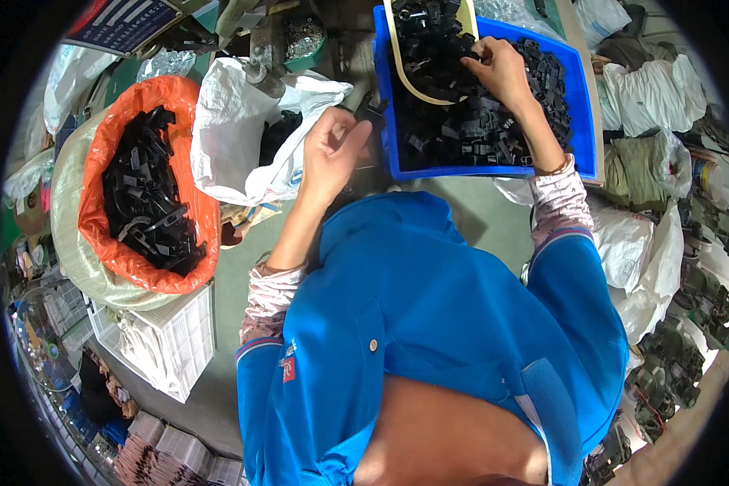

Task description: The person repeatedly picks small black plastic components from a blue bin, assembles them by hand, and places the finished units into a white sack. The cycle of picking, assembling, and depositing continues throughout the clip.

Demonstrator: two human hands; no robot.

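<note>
My left hand (330,154) is closed, thumb and fingers curled, beside the left wall of a blue bin (585,113). A small black plastic part (373,112) sticks out past its fingertips. My right hand (506,77) reaches over the bin, thumb and forefinger pinched together at black plastic parts (429,49) in a cream tray (469,18). Whatever lies between those fingertips is too small to make out clearly. The tray rests in the bin on many more loose black parts (462,130).
Left of my left hand stands an open white sack (227,121) with black parts inside. Further left, an orange bag (93,219) full of black parts sits above a white plastic crate (170,348). A green container of small metal pieces (304,36) stands behind. White bags (656,97) line the right.
</note>
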